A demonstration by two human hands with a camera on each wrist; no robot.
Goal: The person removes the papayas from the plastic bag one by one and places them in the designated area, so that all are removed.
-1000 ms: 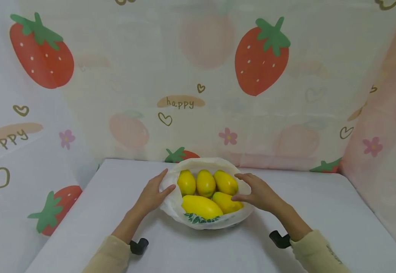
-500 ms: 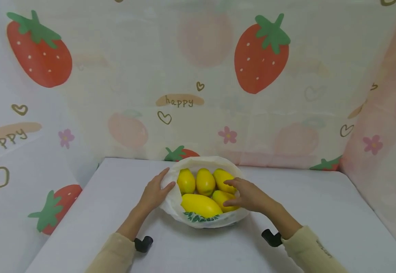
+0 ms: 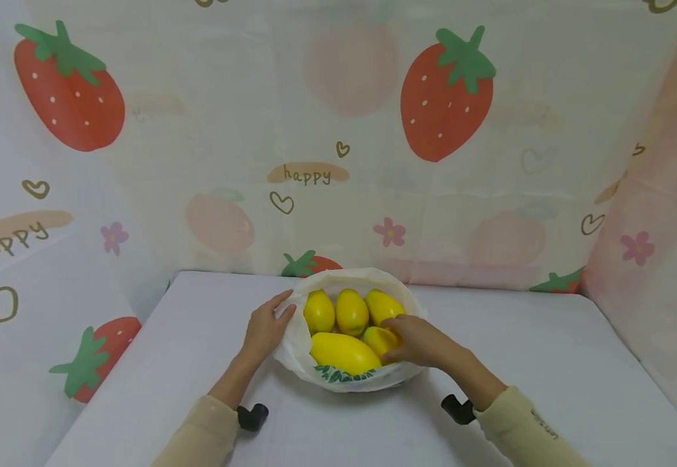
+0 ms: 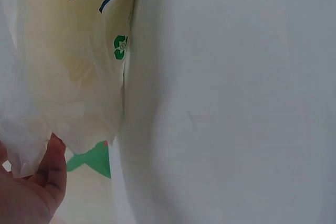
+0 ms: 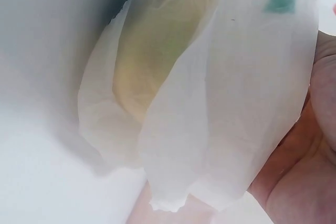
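A white plastic bag (image 3: 296, 347) stands with its mouth rolled wide in the head view, and several yellow mangoes (image 3: 352, 312) lie inside. One large, long mango (image 3: 344, 353) is at the front. My left hand (image 3: 265, 329) holds the bag's left rim, thumb on the inner side; the left wrist view shows its fingers (image 4: 55, 156) pinching the plastic. My right hand (image 3: 423, 342) reaches over the right rim, its thumb and fingers curled about the front right mango (image 3: 378, 338). The right wrist view has the bag's outer wall (image 5: 252, 114) hiding those fingertips.
The bag is near the back of a white table (image 3: 338, 428). Behind it hangs a curtain (image 3: 227, 130) printed with strawberries. A black curved piece (image 3: 253, 417) sticks out at the left wrist, and a matching black piece (image 3: 458, 410) at the right.
My right hand has moved left from the bag's right rim into its mouth, and its fingers have closed about the front right mango. The left hand keeps to the left rim.
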